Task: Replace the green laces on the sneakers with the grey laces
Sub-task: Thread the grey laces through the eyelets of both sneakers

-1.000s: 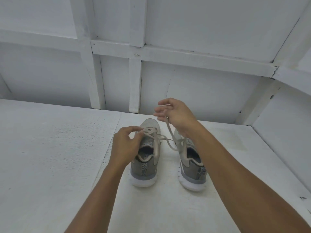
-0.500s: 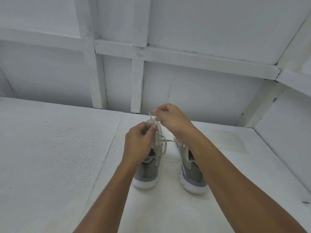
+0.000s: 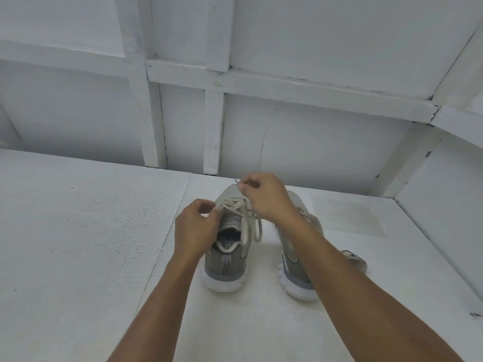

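Both hands (image 3: 194,228) (image 3: 266,198) pinch the left sneaker's (image 3: 230,246) lace (image 3: 257,228).

Showing a white worktop (image 3: 78,257) with a thin line (image 3: 183,194) running down from its far edge. Showing a white wall (image 3: 313,142) with wood bars (image 3: 214,126) standing behind that edge, a pale stain (image 3: 347,215) lying near the far right corner.

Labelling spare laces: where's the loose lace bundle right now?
Head view, right side: the loose lace bundle lies on the white table, just right of the right-hand sneaker near its heel, beside the person's right forearm.
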A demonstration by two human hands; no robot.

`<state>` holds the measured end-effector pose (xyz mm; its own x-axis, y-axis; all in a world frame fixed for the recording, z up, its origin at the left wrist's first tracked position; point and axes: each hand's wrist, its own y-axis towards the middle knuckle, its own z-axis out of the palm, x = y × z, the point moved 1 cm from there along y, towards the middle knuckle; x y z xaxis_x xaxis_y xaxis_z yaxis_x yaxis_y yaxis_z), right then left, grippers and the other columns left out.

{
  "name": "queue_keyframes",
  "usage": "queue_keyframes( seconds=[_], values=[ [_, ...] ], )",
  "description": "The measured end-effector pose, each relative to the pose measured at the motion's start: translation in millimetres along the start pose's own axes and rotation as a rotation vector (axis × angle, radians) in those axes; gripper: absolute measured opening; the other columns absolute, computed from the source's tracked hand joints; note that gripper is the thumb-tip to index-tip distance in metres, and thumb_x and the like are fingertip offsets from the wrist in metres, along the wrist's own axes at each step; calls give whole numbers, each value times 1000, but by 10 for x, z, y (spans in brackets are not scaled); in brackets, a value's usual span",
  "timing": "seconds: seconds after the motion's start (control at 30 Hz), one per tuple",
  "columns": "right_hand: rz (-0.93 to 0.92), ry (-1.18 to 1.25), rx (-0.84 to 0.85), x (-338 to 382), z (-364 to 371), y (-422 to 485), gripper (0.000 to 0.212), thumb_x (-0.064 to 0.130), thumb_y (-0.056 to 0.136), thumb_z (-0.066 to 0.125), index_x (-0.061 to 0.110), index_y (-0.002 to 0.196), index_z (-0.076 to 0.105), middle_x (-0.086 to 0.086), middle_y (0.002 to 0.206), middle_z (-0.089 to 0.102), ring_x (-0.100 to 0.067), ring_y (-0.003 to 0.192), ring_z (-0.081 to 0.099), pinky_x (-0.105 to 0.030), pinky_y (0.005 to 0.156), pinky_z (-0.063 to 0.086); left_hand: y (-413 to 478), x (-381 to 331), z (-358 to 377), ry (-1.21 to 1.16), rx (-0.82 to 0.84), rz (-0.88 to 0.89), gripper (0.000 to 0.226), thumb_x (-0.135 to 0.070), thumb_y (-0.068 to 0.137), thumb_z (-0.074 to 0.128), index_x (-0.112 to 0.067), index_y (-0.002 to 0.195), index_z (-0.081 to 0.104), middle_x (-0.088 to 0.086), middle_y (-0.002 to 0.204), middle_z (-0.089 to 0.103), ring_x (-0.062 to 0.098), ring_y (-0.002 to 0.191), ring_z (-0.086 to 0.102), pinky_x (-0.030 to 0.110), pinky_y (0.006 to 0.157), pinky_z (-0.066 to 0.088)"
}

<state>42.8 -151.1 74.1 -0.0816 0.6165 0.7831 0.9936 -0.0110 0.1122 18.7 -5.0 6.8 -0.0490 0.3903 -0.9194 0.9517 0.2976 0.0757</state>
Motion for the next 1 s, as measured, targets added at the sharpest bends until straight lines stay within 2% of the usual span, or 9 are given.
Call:
queue_keyframes(
  seconds=[0.17, 0.23, 0.33, 0.47, 0.6, 0.7, 0.77, 0.9, 1.0],
  values=[
    [-44, -267, 88, -115, 229, -74, 15, 23, 91, 61, 19, 94, 75, 0, 95, 72, -15, 90, 63, -26, 77, 49, 14, 160, 66, 86, 55, -18, 24, -45, 89, 62, -24, 98, 69, -11, 87, 65, 11, 83, 62, 25, 72, 47],
    [-57, -347, 92, -135, 290, -85, 17, 23, 89, 58, 21, 91, 75, -2, 92, 72, -19, 92, 63, -29, 77, 51, 31, 165, 56, 80, 55, -13, 24, -45, 89, 62, -25, 97, 72, -11, 86, 68, 9, 81, 63, 25, 72, 49],
    [-88, -437, 108, -125, 344, -119, 19, 24, 88, 55, 21, 89, 74, -4, 86, 69, -21, 104, 52, -30, 75, 47, 22, 154, 39, -30, 36, -79, 19, -40, 88, 63, -26, 95, 75, -9, 86, 71, 9, 84, 64, 28, 75, 51],
    [-138, -557, 111, -76, 393, -163, 22, 24, 92, 53, 21, 98, 74, -4, 92, 67, -23, 109, 45, -30, 77, 34, -4, 144, 42, -243, 46, -193, 13, -29, 89, 66, -27, 79, 75, -6, 81, 73, 12, 84, 67, 26, 73, 51],
    [-124, -594, 114, -22, 375, -185, 24, 26, 94, 51, 21, 104, 72, -8, 95, 59, -23, 111, 46, -31, 84, 37, 15, 171, 39, -339, 44, -260, 15, -22, 89, 67, -25, 76, 75, -2, 83, 75, 18, 86, 70, 29, 77, 53],
    [-135, -614, 109, 4, 389, -192, 24, 27, 94, 51, 21, 103, 73, -7, 100, 63, -24, 112, 46, -31, 85, 38, 13, 178, 43, -350, 34, -277, 13, -19, 89, 66, -20, 81, 76, -1, 83, 75, 18, 86, 70, 26, 72, 51],
    [-135, -621, 110, 18, 391, -197, 24, 26, 94, 51, 20, 103, 73, -7, 101, 63, -24, 111, 46, -31, 84, 38, 22, 178, 53, -351, 40, -283, 13, -18, 89, 65, -18, 84, 77, 0, 84, 75, 19, 87, 70, 28, 75, 52],
    [-143, -636, 105, 29, 383, -200, 24, 26, 93, 52, 19, 102, 72, -4, 80, 49, -24, 108, 46, -28, 81, 33, 32, 187, 61, -359, 43, -291, 12, -17, 90, 65, -17, 87, 76, 1, 86, 75, 19, 89, 69, 31, 80, 54],
    [-163, -683, 105, 25, 426, -173, 23, 24, 91, 50, 18, 96, 72, 4, 66, 33, -23, 103, 43, -32, 84, 33, 25, 198, 62, -360, 34, -274, 14, -17, 90, 64, -20, 84, 76, -1, 86, 75, 18, 88, 69, 29, 77, 53]
  ],
)
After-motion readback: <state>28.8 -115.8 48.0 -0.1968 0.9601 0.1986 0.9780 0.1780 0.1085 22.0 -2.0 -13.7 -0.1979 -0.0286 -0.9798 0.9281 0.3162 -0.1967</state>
